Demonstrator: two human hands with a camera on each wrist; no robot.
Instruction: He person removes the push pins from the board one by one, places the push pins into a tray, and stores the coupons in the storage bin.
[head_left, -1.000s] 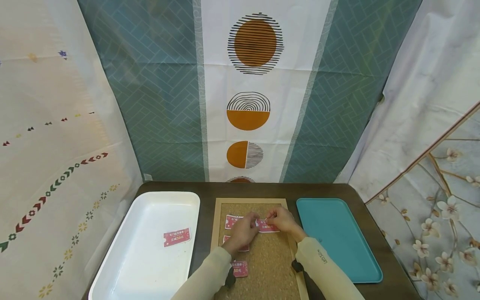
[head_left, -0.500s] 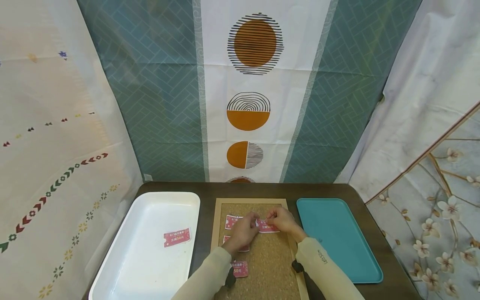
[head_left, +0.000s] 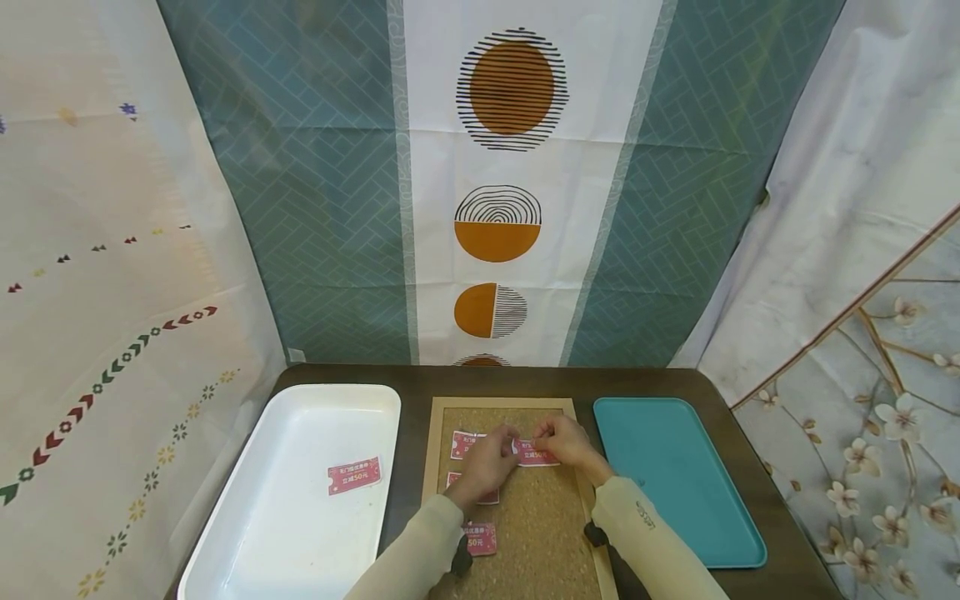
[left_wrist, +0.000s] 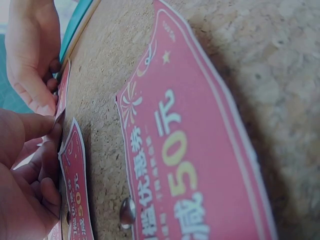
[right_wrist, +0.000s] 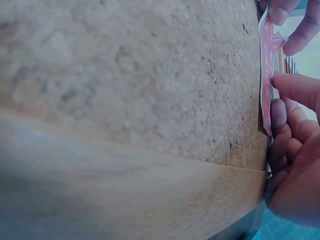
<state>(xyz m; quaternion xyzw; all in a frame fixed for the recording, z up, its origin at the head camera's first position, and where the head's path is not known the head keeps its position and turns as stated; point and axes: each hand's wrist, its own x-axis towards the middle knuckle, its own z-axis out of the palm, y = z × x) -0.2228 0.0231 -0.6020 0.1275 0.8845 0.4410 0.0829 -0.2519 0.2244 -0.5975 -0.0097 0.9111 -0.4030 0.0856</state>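
Note:
A pink paper coupon (head_left: 535, 454) lies against the cork board (head_left: 536, 533), near its top right. Its left end is pinched by my left hand (head_left: 489, 460). At the coupon's upper edge, my right hand (head_left: 566, 437) pinches with curled fingers; in the right wrist view its fingertip (right_wrist: 282, 80) meets the paper, and I cannot tell whether something small sits between the fingers. Down the board's left side run more pink coupons (head_left: 480, 538), partly hidden behind my left hand and sleeve. Up close, one coupon (left_wrist: 185, 135) has a silver thumbtack (left_wrist: 128, 212) at its edge.
To the left, a white tray (head_left: 300, 533) holds one loose pink coupon (head_left: 354, 476). A teal tray (head_left: 675, 475) lies on the right. Both flank the wood-framed board on a dark table (head_left: 420, 379), with patterned cloths hanging behind and at the sides.

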